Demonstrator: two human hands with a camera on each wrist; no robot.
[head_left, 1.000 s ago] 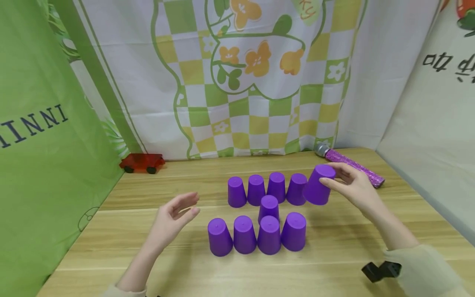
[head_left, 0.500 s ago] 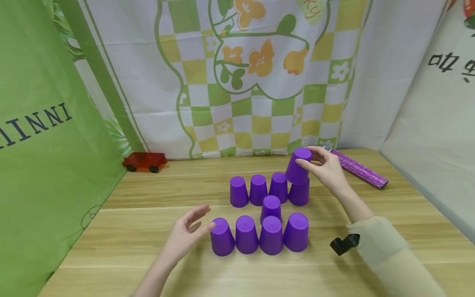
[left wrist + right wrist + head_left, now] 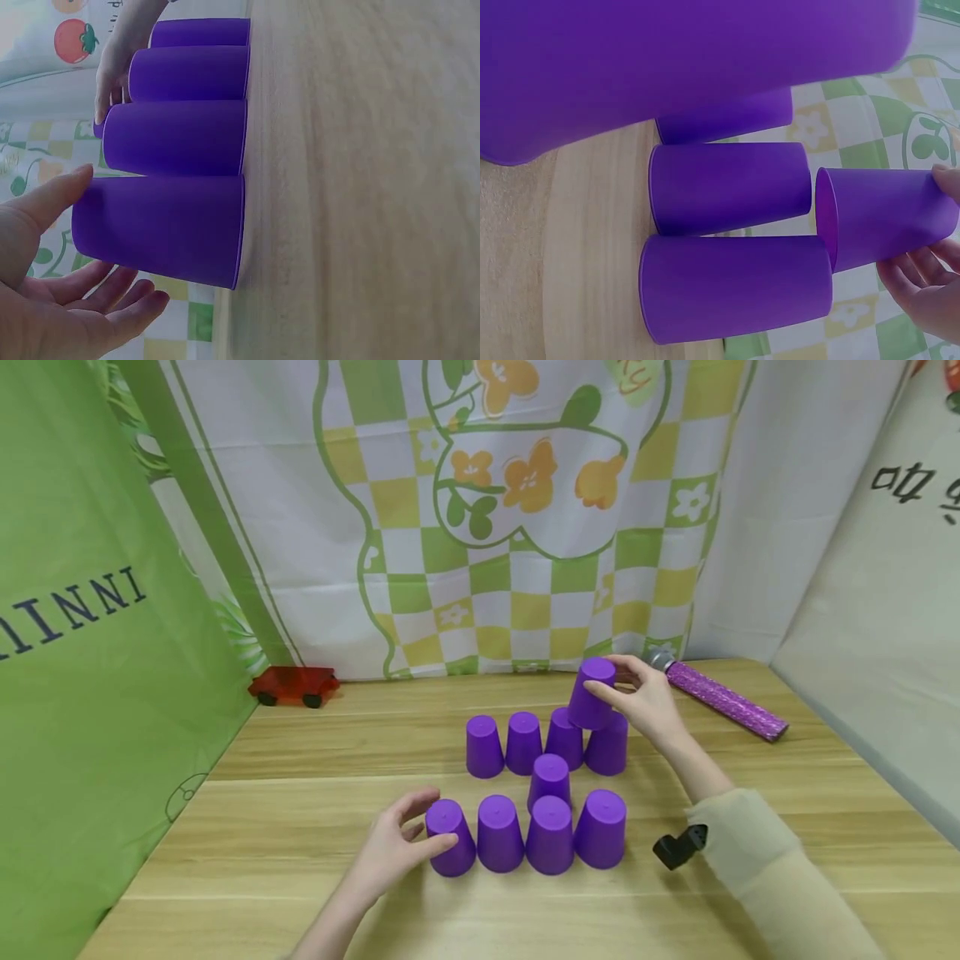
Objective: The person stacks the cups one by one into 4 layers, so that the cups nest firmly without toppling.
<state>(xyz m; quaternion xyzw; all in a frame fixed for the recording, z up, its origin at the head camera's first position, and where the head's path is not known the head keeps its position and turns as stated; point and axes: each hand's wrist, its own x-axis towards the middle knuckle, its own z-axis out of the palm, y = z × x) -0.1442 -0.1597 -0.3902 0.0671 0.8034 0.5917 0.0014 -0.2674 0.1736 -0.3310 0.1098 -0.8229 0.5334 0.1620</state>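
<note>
Upside-down purple cups stand in two rows on the wooden table (image 3: 360,739). My right hand (image 3: 648,703) holds a purple cup (image 3: 588,700) by its sides, mouth down, above the two right-hand back-row cups. In the right wrist view the held cup (image 3: 885,214) has its rim close to the tops of two standing cups; contact is unclear. My left hand (image 3: 392,847) is around the leftmost front-row cup (image 3: 454,852), thumb in front and fingers behind. In the left wrist view the thumb lies at that cup's (image 3: 161,225) base edge, and some fingertips stand apart from its side.
A single cup (image 3: 550,777) stands between the rows, behind the front row. A red toy car (image 3: 295,686) sits at the back left. A glittery purple tube (image 3: 723,700) with a silvery end lies at the back right. Printed cloths hang around the table.
My right hand has carried its cup up and left from beside the back row to above its right end. My left hand has moved right and down to the leftmost front cup.
</note>
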